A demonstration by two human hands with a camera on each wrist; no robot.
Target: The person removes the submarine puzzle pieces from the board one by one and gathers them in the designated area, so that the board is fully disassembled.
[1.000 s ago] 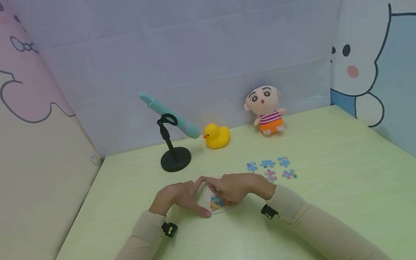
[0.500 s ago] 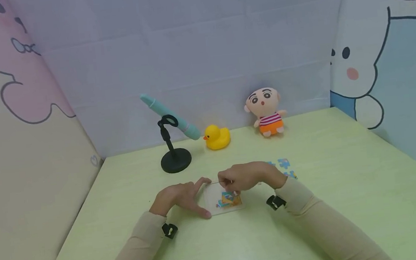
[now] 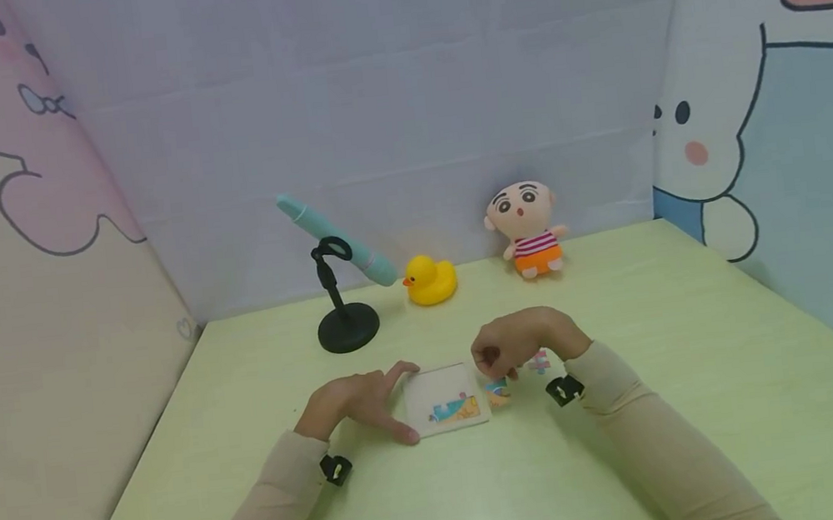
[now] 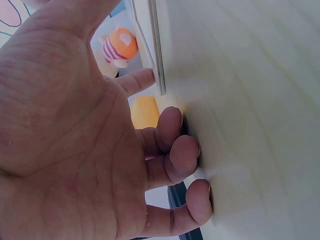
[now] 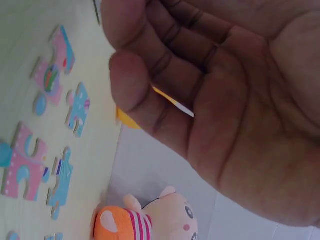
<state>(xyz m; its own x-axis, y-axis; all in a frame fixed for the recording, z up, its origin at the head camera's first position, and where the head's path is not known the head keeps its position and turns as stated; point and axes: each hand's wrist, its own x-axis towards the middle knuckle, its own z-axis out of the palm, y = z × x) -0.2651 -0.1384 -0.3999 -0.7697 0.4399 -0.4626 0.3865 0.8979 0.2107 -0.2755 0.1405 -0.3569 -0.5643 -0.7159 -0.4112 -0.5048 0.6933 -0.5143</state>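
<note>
My left hand (image 3: pixel 362 401) lies at the left side of a pale square puzzle board (image 3: pixel 428 384), spread fingers touching its corners. In the left wrist view its index finger (image 4: pixel 137 81) meets the board's edge; the other fingertips rest on the table. Several joined puzzle pieces (image 3: pixel 455 409) lie in the board's lower part. Just right of the board, my right hand (image 3: pixel 515 342) pinches a blue and orange puzzle piece (image 3: pixel 497 392) between curled fingers. The right wrist view hides that piece behind the fingers and shows several loose puzzle pieces (image 5: pixel 25 162) on the table.
Along the back stand a black stand (image 3: pixel 348 327) with a mint microphone-shaped object (image 3: pixel 339 238), a yellow rubber duck (image 3: pixel 429 280) and a plush doll (image 3: pixel 530 228). One loose pink piece (image 3: pixel 539 361) shows beside the right wrist.
My right hand has moved right, off the board, and the blue and orange piece has moved with it. The joined pieces in the board are uncovered now. My left hand stays at the board's edge.
</note>
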